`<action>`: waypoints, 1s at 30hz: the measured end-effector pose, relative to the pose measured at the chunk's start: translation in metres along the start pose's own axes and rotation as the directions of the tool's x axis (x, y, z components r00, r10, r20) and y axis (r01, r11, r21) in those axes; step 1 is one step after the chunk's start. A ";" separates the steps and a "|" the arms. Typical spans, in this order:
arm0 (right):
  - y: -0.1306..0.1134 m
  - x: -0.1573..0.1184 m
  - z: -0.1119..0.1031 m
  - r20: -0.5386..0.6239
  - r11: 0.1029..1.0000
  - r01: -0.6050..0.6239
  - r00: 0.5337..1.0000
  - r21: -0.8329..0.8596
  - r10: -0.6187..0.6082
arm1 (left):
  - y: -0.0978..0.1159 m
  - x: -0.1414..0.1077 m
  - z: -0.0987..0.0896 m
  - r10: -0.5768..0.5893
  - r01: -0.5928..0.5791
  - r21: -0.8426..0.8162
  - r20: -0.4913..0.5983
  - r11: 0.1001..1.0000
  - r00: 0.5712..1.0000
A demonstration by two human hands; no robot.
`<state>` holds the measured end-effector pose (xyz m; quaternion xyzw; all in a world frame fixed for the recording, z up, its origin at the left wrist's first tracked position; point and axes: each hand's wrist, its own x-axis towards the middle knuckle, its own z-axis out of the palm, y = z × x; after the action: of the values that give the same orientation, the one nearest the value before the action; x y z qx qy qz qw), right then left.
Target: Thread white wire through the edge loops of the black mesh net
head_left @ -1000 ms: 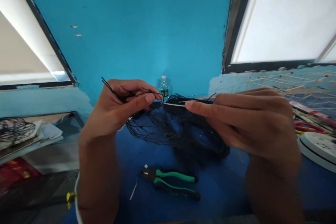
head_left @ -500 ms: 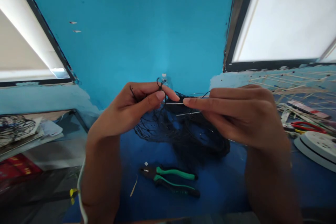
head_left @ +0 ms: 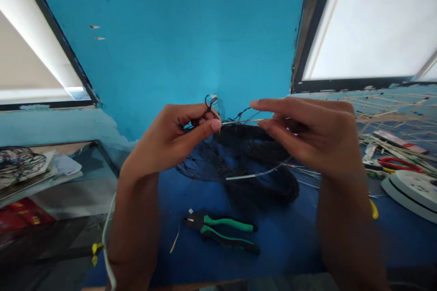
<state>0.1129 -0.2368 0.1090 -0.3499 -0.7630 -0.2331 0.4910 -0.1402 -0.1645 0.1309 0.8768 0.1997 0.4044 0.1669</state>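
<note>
My left hand [head_left: 184,134] is closed, its thumb and fingers pinching black net cord [head_left: 209,108] whose loose ends stick up above the thumb. A thin pale strip [head_left: 241,122] runs from that pinch across to my right hand [head_left: 307,129]. The right hand is closed around the strip, with its index finger stretched out above the thumb. Near that fingertip is a knotted length of black cord; whether they touch I cannot tell. Below both hands lies a dark heap of black netting [head_left: 280,191], crossed by a curved whitish strip end [head_left: 251,175].
Green-handled pliers [head_left: 227,232] lie on the blue table [head_left: 280,259] nearest me. At the right are a white round reel [head_left: 413,193], red-handled pliers [head_left: 401,164] and a wire rack [head_left: 396,109]. A clear bottle [head_left: 217,107] stands behind my left hand.
My right hand has drawn away to the right from the left fingertips and its index finger has lifted. More of the pale strip shows between the hands. The left index finger has curled in.
</note>
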 end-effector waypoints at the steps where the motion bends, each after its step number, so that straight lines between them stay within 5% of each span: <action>1: 0.003 0.000 0.001 -0.074 0.999 -0.030 0.997 -0.038 0.027 | -0.002 0.000 0.001 0.013 -0.012 0.019 -0.053 1.000 0.998; 5: 0.022 0.001 0.005 -0.278 0.989 -0.147 0.950 0.008 0.143 | -0.006 0.003 0.004 0.058 -0.042 0.105 -0.160 0.994 0.985; 9: 0.042 0.004 0.011 -0.303 0.904 -0.243 0.884 0.351 0.356 | -0.004 0.006 0.007 0.007 0.012 0.088 -0.213 0.996 0.977; 12: 0.051 0.005 0.012 -0.105 0.733 -0.385 0.845 0.561 0.525 | -0.005 0.007 0.004 -0.083 0.085 0.003 -0.166 0.996 0.983; 17: 0.055 0.006 0.010 0.231 0.485 -0.612 0.738 0.625 0.634 | -0.010 0.005 -0.005 -0.234 0.247 -0.163 0.093 0.955 0.968; 26: 0.050 0.005 0.022 0.491 0.374 -0.740 0.659 0.559 0.569 | -0.007 0.010 0.008 -0.321 0.377 -0.210 0.258 0.902 0.911; 30: 0.051 0.005 0.024 0.582 0.268 -0.746 0.650 0.609 0.489 | -0.008 0.013 0.012 -0.341 0.393 -0.281 0.217 0.876 0.915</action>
<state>0.1364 -0.1851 0.1047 -0.3823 -0.6361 0.4099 0.5303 -0.1249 -0.1529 0.1278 0.8138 0.2806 0.3202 0.3954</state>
